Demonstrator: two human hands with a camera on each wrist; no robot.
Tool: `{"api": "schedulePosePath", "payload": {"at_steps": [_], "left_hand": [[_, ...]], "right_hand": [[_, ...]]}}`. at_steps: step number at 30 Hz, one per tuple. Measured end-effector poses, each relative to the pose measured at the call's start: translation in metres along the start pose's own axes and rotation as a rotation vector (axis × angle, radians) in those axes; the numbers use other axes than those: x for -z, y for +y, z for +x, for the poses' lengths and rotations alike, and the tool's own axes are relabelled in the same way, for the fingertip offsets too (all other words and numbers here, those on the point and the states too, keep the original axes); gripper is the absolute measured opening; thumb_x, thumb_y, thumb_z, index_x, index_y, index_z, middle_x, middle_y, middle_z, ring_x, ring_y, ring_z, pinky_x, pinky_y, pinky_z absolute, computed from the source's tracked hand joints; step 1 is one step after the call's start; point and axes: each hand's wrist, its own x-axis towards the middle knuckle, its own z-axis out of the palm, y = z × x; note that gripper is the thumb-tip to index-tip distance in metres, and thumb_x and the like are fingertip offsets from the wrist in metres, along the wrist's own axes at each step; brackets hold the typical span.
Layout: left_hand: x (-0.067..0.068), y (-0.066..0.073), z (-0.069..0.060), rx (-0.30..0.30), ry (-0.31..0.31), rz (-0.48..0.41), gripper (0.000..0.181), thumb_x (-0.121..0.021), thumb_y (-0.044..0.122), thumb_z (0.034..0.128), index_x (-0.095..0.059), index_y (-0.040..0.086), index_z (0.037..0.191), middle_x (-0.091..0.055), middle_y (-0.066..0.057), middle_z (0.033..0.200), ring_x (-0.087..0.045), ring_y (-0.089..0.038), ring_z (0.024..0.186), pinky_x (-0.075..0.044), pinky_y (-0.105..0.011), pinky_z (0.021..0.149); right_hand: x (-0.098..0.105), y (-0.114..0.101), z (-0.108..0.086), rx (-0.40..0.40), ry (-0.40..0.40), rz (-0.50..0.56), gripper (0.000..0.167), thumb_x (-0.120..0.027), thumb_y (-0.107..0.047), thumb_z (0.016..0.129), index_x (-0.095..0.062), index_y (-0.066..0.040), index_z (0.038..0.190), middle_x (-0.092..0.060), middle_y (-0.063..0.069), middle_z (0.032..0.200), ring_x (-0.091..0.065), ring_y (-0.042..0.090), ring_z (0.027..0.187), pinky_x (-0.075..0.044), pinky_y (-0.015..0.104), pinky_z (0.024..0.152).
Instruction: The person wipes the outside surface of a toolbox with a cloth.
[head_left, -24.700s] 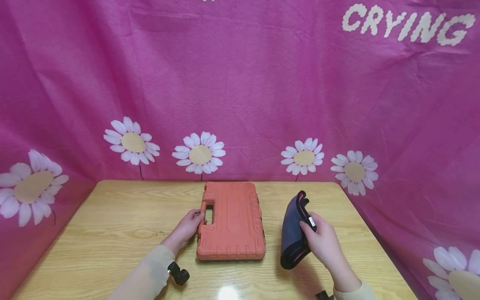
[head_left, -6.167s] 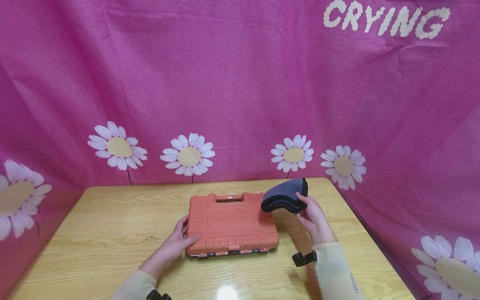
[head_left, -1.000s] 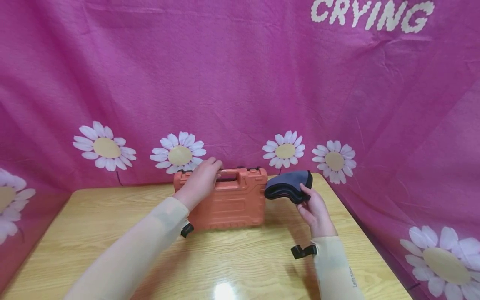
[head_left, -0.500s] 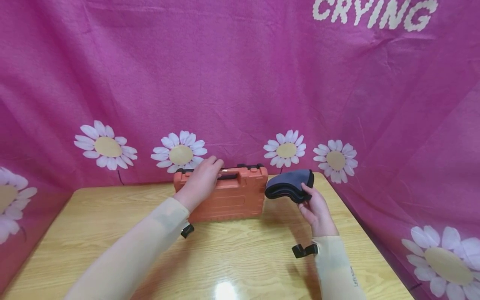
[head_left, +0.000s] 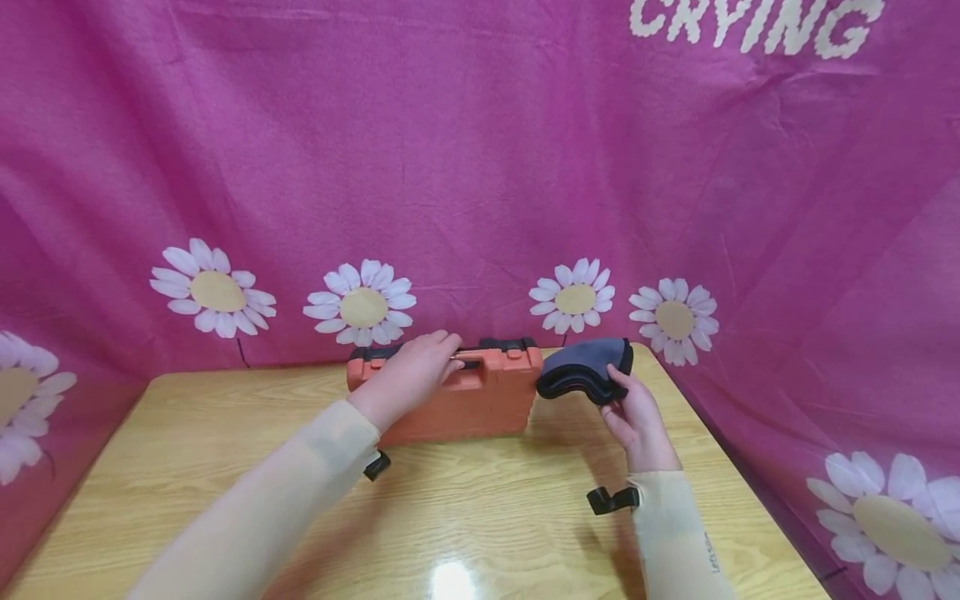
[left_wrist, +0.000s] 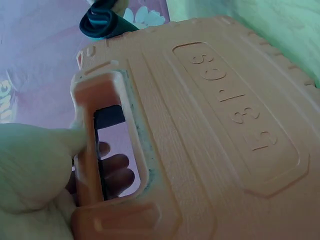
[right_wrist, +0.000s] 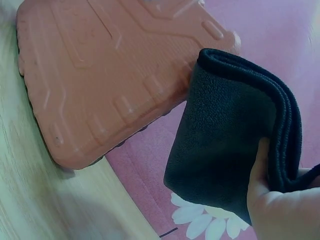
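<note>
An orange plastic tool case point(head_left: 480, 408) stands on its edge near the back of the table, handle side up, its top leaning toward me. My left hand point(head_left: 416, 371) grips its handle; in the left wrist view the fingers of my left hand point(left_wrist: 30, 165) show through the handle opening. Raised digits mark the case's face. To the right, my right hand point(head_left: 637, 417) pinches a folded grey cloth point(head_left: 592, 358) with black edging, thumb on one side. The cloth point(right_wrist: 225, 130) is beside the case's right end; whether they touch I cannot tell.
The wooden table point(head_left: 480, 517) reaches back to a pink curtain point(head_left: 465, 167) printed with daisies and white lettering. A black wrist mount point(head_left: 611, 500) is on the right sleeve, another point(head_left: 377, 465) on the left.
The case lay flat several seconds ago and now stands on edge. Over the last second its top has tipped toward me, showing more of the black far half. The right hand keeps the cloth.
</note>
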Motion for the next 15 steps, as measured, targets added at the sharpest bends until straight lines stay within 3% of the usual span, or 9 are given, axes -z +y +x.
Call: {"api": "schedulePosePath", "payload": {"at_steps": [4,6,12,15], "left_hand": [[0.002,0.006,-0.006,0.022,-0.04,-0.034,0.011,-0.062,0.019,0.1045,-0.06,0.008,0.104,-0.059,-0.002,0.088,-0.06,-0.019,0.082,-0.054,-0.034,0.075],[0.002,0.01,-0.01,0.042,-0.05,-0.046,0.011,-0.063,0.02,0.1042,-0.06,0.01,0.105,-0.058,0.0,0.088,-0.059,-0.018,0.082,-0.053,-0.032,0.075],[0.002,0.022,-0.023,0.092,-0.077,-0.086,0.009,-0.062,0.022,0.1045,-0.06,0.014,0.109,-0.06,0.003,0.092,-0.059,-0.015,0.085,-0.053,-0.03,0.077],[-0.001,0.027,-0.031,0.08,-0.081,-0.077,0.011,-0.062,0.022,0.104,-0.061,0.015,0.113,-0.06,0.004,0.094,-0.06,-0.014,0.088,-0.054,-0.029,0.079]], "right_hand": [[-0.001,-0.001,-0.001,-0.016,0.008,0.014,0.057,-0.048,-0.016,0.108,-0.024,-0.021,0.16,-0.071,-0.005,0.095,-0.071,0.005,0.088,-0.06,0.021,0.083],[-0.002,-0.001,-0.002,-0.021,0.012,0.013,0.059,-0.048,-0.016,0.108,-0.023,-0.021,0.161,-0.072,-0.005,0.095,-0.071,0.005,0.088,-0.06,0.02,0.084],[-0.001,-0.002,-0.001,-0.013,0.001,0.029,0.026,-0.045,-0.016,0.109,-0.041,-0.019,0.134,-0.07,-0.003,0.095,-0.07,0.005,0.088,-0.059,0.019,0.082],[0.0,-0.002,0.0,-0.01,-0.007,0.021,0.021,-0.045,-0.016,0.109,-0.043,-0.019,0.13,-0.07,-0.004,0.095,-0.07,0.004,0.088,-0.058,0.019,0.082]]}}
